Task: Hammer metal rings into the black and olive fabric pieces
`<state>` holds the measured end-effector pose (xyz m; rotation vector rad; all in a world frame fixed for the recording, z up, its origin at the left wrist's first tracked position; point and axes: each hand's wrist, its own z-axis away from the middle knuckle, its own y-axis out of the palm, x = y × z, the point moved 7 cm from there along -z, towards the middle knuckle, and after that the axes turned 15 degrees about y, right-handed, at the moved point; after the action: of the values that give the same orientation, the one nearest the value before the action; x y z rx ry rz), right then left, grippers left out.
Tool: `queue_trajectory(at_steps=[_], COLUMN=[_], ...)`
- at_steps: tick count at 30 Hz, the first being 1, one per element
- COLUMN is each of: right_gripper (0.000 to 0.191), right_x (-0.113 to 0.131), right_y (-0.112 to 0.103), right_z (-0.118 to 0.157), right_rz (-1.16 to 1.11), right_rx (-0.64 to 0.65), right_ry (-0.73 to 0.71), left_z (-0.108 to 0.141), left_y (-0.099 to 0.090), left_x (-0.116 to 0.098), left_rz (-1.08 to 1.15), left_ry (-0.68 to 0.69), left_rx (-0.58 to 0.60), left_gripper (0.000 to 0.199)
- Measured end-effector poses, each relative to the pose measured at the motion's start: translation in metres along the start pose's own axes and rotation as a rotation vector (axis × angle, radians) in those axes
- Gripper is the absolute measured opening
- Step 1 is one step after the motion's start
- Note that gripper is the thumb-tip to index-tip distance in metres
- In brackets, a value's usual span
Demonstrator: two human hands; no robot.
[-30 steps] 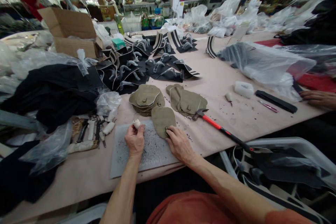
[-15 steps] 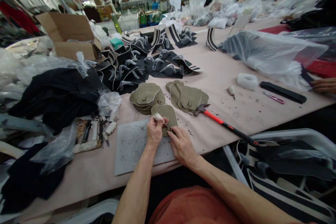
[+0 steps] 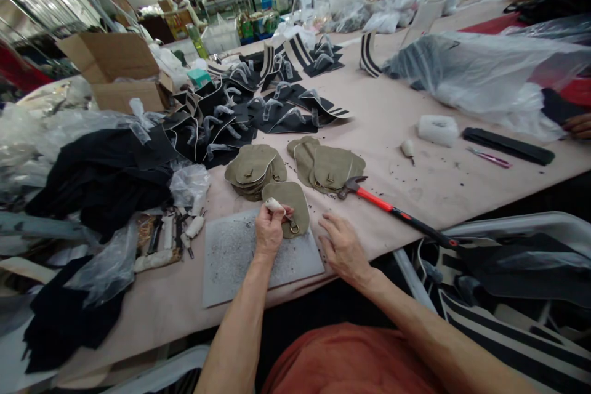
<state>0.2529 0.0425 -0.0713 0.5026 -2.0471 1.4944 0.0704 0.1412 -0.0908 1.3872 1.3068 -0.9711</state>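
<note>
My left hand [image 3: 270, 228] is closed around a small tool with a white-wrapped handle [image 3: 274, 204]; its tip is hard to make out. Beneath that hand, an olive fabric flap [image 3: 299, 200] with a metal ring [image 3: 294, 228] lies partly on a grey board [image 3: 226, 258] covered in dark specks. My right hand [image 3: 344, 243] rests apart from the flap, just right of the board, fingers loosely spread and holding nothing. Farther back are two piles of similar olive pieces, a left pile [image 3: 252, 169] and a right pile [image 3: 335, 166]. A red-and-black hammer [image 3: 388, 212] lies to the right.
Black pieces with plastic-wrapped straps [image 3: 272, 114] cover the table behind. At left are a cardboard box [image 3: 111, 68], dark cloth [image 3: 101, 166] and several hand tools [image 3: 168, 234]. Rightward lie another white-handled tool [image 3: 408, 149], a white block [image 3: 438, 130] and another person's hand [image 3: 578, 126].
My right hand has let go of the olive flap and moved right, its fingers opening. The metal ring on the flap now shows. My left hand keeps the white-handled tool.
</note>
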Motion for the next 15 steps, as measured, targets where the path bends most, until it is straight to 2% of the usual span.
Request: queue_trajectory(at_steps=[5, 8, 12, 15], right_gripper=[0.033, 0.039, 0.034, 0.021], right_x=[-0.068, -0.108, -0.144, -0.152], right_y=[-0.049, -0.075, -0.088, -0.089], right_z=[-0.021, -0.031, -0.041, -0.046], right_rz=[0.181, 0.393, 0.678, 0.645], right_rx=[-0.142, -0.149, 0.065, 0.263], right_ry=[0.136, 0.274, 0.385, 0.438], left_z=[0.001, 0.005, 0.008, 0.006], left_y=[0.001, 0.003, 0.012, 0.017], left_x=[-0.002, -0.009, -0.02, -0.026], left_rz=[-0.2, -0.372, -0.438, -0.415], left_ry=[0.104, 0.211, 0.311, 0.328], left_rx=[0.05, 0.086, 0.199, 0.268], left_gripper=[0.035, 0.027, 0.02, 0.015])
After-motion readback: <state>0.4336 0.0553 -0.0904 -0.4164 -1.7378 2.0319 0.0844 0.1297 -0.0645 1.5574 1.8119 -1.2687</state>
